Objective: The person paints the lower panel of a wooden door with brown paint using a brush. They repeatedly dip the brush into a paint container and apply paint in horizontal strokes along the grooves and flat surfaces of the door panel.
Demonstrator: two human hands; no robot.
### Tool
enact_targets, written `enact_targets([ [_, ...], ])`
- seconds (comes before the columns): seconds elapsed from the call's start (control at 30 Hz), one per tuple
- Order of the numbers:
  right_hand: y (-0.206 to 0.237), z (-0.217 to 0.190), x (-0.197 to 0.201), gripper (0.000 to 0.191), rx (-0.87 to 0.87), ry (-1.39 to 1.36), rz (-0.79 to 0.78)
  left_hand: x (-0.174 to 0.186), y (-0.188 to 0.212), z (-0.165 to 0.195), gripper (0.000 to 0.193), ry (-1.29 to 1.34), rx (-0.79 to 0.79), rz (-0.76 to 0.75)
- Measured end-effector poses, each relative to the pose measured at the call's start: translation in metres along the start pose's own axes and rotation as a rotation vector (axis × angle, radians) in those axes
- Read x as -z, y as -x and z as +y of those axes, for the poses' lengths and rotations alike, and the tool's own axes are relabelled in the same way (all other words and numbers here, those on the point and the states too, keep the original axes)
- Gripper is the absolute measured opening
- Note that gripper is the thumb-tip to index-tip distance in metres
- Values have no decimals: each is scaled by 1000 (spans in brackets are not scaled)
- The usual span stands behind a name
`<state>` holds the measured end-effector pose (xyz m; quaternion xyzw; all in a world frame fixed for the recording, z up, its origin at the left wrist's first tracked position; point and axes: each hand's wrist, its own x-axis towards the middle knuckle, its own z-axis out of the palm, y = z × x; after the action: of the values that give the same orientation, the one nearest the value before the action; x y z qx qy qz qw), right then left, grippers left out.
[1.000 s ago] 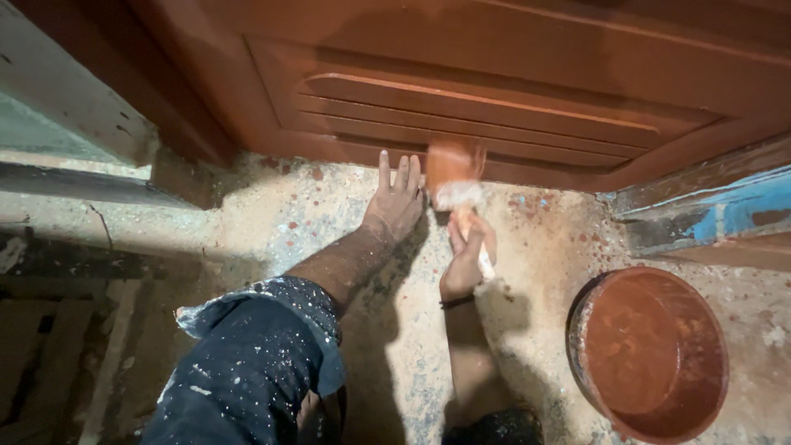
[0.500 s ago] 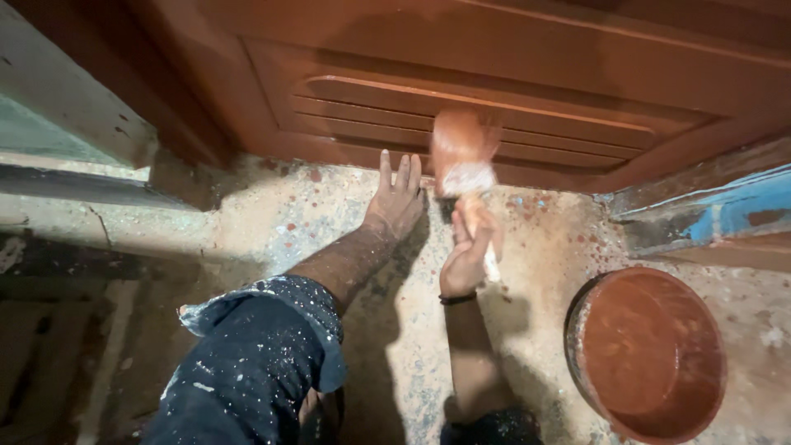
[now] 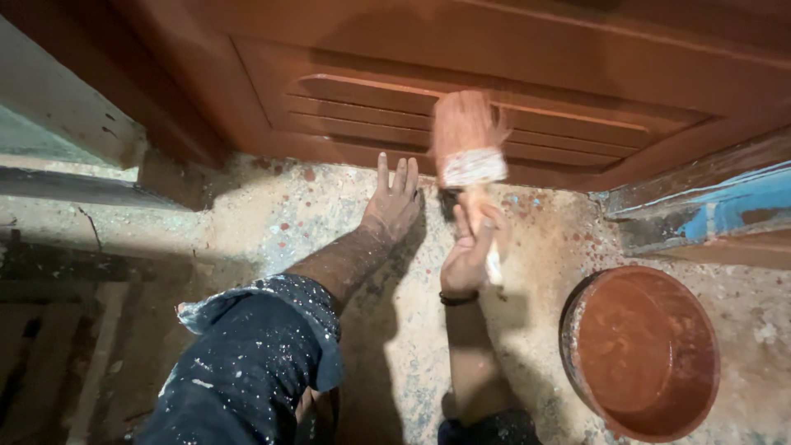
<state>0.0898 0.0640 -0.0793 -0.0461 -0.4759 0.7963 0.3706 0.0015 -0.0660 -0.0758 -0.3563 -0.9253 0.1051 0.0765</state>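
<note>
Paintbrush, bristles loaded with red-brown paint, sits at upper centre of the frame against the lower panel of the wooden door, its handle clasped in the closed fingers of the right hand. Left hand lies flat and open on the spattered floor just left of it, holding nothing. A round tub of red-brown paint stands at lower right.

No packages, labels, signs or screens in view; nothing printed or displayed shows anywhere in frame.
</note>
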Motion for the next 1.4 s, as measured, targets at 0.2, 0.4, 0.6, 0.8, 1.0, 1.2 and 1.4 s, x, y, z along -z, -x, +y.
enact_targets([
  [0.2,1,27,14,26,-294,152,96,8,-1,-2,46,-23,-9,-135],
  [0.4,-20,-12,2,25,28,-80,-4,1,-5,3,51,-51,15,-54],
  [0.6,-7,4,13,22,-63,83,90,-2,-4,3,52,-67,-1,-45],
  [0.8,-1,21,28,25,-212,128,58,7,-6,0,51,-95,-28,-175],
  [1.0,-12,-15,0,25,67,-81,-51,8,-5,1,55,-54,-19,-103],
  [1.2,2,9,0,26,-142,119,89,5,-1,-7,57,-77,21,-92],
  [1.4,2,9,-5,26,-210,104,32,6,6,-16,49,-70,19,-153],
])
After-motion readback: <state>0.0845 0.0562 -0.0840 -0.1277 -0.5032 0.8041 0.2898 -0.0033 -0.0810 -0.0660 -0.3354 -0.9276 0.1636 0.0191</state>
